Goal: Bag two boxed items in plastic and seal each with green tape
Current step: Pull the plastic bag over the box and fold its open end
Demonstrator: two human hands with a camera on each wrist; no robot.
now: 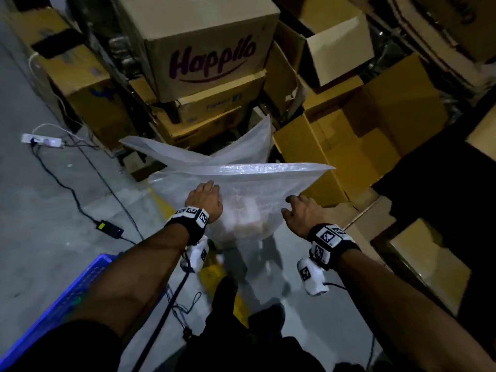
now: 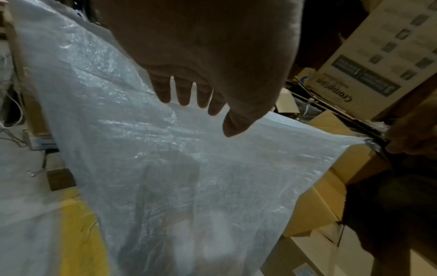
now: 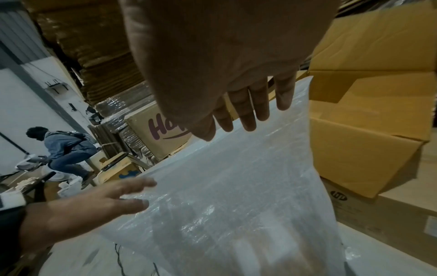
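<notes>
A large clear crinkled plastic bag (image 1: 249, 183) hangs above the grey concrete floor (image 1: 40, 210), among brown cardboard boxes (image 1: 349, 146). Left hand (image 1: 205, 201) and right hand (image 1: 302, 213) rest against it, fingers spread.

"Happilo" in purple script on side of tall brown carton (image 1: 198, 47); same lettering, cut off to "Ha", in right wrist view. "Crompton" plus large "3" on pale carton (image 2: 369, 74), left wrist view. "hp" roundel on low box (image 3: 387, 214), right wrist view.
</notes>
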